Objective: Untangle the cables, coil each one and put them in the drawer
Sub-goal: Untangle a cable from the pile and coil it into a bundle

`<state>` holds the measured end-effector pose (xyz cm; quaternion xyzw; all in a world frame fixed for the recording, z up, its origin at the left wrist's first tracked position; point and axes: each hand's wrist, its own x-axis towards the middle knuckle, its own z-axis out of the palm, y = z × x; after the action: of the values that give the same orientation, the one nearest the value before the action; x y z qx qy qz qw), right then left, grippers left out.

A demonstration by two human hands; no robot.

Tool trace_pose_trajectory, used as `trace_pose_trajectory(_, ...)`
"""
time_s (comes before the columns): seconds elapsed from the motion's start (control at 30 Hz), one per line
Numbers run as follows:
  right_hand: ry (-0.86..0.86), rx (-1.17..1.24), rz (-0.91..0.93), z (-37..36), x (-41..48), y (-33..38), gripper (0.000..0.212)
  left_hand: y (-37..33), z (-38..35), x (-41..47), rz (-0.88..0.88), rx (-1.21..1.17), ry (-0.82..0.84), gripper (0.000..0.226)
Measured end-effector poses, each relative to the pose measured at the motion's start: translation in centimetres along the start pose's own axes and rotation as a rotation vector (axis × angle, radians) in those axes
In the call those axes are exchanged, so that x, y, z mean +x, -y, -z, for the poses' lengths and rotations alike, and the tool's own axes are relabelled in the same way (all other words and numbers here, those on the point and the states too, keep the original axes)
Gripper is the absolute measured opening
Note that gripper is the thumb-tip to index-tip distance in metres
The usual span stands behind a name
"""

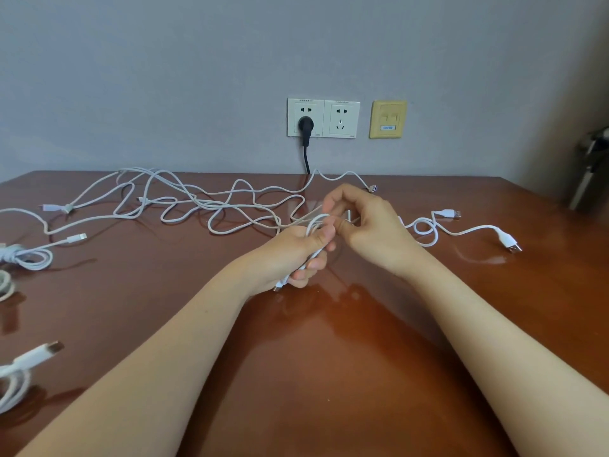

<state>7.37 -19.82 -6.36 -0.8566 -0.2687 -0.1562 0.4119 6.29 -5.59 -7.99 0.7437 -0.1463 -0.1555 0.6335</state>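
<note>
My left hand grips a small coil of white cable over the middle of the brown table, with a plug end poking out below the fingers. My right hand pinches a strand of the same cable just above that coil. Behind the hands a long tangle of white cables sprawls across the back of the table. A short white USB cable lies loose to the right. No drawer is in view.
Coiled white cables lie at the left edge: one further back and one near the front. A black plug sits in the wall socket, its cord dropping behind the table. A dark metal object stands at the far right.
</note>
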Motion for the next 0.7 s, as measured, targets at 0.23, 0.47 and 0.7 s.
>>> trace_pose_trajectory(0.23, -0.032, -0.161, 0.028, -0.2, 0.3, -0.8, 0.011, -0.2, 0.1, 0.1, 0.022, -0.119, -0.066, 0.03)
trace_pose_trajectory(0.47, 0.036, -0.332, 0.076, 0.4, 0.1, -1.6, 0.014, -0.7, 0.9, 0.3, 0.125, -0.193, -0.169, 0.043)
trace_pose_trajectory(0.7, -0.047, -0.363, 0.325, 0.0, 0.6, -1.8, 0.014, -0.8, 0.8, 0.5, 0.344, -0.129, -0.129, 0.047)
